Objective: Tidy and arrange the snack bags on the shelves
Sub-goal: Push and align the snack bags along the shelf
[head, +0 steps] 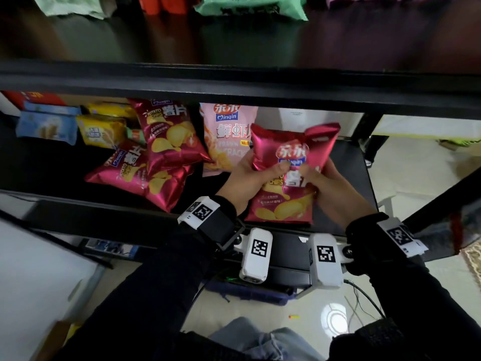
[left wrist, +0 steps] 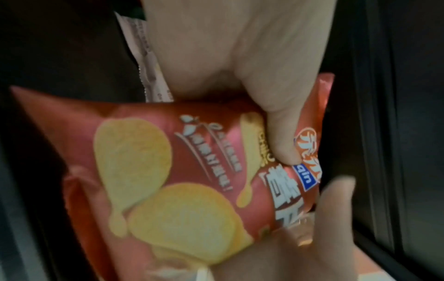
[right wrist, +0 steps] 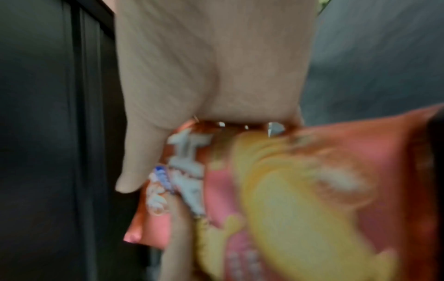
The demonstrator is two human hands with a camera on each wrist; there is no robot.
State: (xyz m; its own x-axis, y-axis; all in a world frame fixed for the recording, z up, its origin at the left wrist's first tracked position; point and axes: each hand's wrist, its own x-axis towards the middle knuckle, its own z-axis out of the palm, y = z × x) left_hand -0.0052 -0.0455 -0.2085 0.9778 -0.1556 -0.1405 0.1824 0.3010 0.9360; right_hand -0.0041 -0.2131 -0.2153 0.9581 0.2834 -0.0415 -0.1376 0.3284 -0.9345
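A red potato chip bag [head: 286, 173] is held upright at the front right of the middle shelf [head: 52, 165]. My left hand [head: 250, 178] grips its left side with the thumb across the front. My right hand [head: 325, 183] grips its right side. In the left wrist view the same chip bag [left wrist: 168, 171] fills the frame with my left thumb [left wrist: 283, 136] pressed on it. The right wrist view is blurred and shows the chip bag [right wrist: 300, 199] under my right hand [right wrist: 211, 76]. Two more red chip bags [head: 169, 136] [head: 140, 178] lie overlapping to the left.
A pink prawn cracker bag [head: 226, 136] stands behind the held bag. Yellow packs [head: 101, 131] and blue packs [head: 44, 126] sit at the shelf's far left. The upper shelf [head: 234, 82] carries green [head: 250, 6] and other bags. Tiled floor lies to the right.
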